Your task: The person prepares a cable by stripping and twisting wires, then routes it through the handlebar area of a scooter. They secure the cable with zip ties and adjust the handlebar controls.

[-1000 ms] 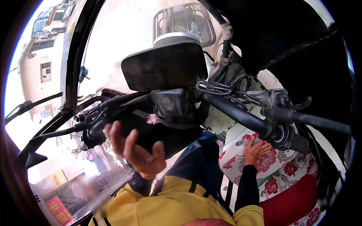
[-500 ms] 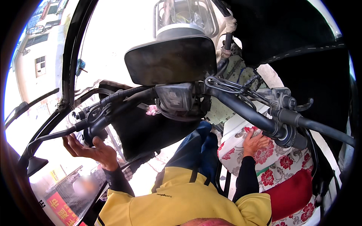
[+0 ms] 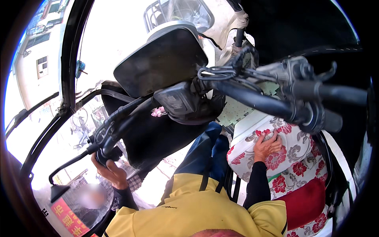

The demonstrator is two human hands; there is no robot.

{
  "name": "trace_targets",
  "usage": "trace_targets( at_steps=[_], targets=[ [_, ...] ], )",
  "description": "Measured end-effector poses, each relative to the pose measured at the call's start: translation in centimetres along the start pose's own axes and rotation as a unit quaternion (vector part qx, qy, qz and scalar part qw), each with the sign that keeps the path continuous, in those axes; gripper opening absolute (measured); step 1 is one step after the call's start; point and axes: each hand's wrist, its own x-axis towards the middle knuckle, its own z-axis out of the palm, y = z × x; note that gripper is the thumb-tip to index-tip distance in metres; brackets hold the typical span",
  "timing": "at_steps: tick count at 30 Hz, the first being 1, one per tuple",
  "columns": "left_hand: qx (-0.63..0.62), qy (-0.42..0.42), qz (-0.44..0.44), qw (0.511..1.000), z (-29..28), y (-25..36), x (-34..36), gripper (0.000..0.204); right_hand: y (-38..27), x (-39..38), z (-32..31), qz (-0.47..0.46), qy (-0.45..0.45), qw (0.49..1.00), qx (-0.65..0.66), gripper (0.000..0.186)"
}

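Note:
My left hand [image 3: 112, 173] is wrapped round the end of the left handlebar grip [image 3: 103, 157], with the thumb on the near side. The black handlebar [image 3: 252, 96] slants across the cab, its left end closer to me than its right. A dark display unit [image 3: 177, 100] sits at its middle. My right hand [image 3: 268, 147] lies on a white padded seat [image 3: 278, 162] with red and grey flowers. Its fingers are spread and it holds nothing. The right grip [image 3: 329, 120] stands above and beyond it, untouched.
A large dark panel [image 3: 162, 61] rises in front of the bar, with a wire basket [image 3: 179, 14] beyond. A mirror stalk [image 3: 71, 164] reaches out at left. Black frame posts [image 3: 71, 55] edge the cab. A red cushion [image 3: 306, 205] lies at right. Someone stands outside at lower left.
The handlebar has turned to the left, its left end coming toward me and its right end swinging away. My left hand has closed round the grip. My right hand has stayed on the seat.

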Motion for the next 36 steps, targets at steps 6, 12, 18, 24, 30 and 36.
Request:
trace_targets(
  at_steps=[6,12,18,24,30,36],
  targets=[
    [-0.049,-0.148,-0.059,0.986,-2.9,2.5,-7.4,0.065,0.2,0.1,0.0,-0.005,0.004,1.000,-0.002,0.064],
    [-0.249,-0.191,-0.222,0.923,-1.7,4.8,-13.9,0.084,-0.3,0.3,-0.4,-0.020,0.020,0.999,-0.019,0.063],
    [-0.316,-0.228,-0.183,0.903,-0.9,4.8,-16.9,0.087,-0.4,0.4,-0.4,-0.025,0.035,0.999,-0.026,0.062],
    [-0.255,-0.261,-0.198,0.910,-1.9,4.5,-13.3,0.077,-0.5,0.5,-0.1,-0.028,0.038,0.998,-0.035,0.061],
    [-0.084,-0.176,-0.051,0.979,-2.6,2.0,-6.5,0.042,-0.2,0.3,0.1,-0.012,0.009,0.997,-0.069,0.061],
    [-0.039,-0.058,0.045,0.997,-1.5,-1.1,-0.3,0.028,-0.3,0.4,-0.2,-0.015,-0.008,0.997,-0.076,0.062]
  ],
)
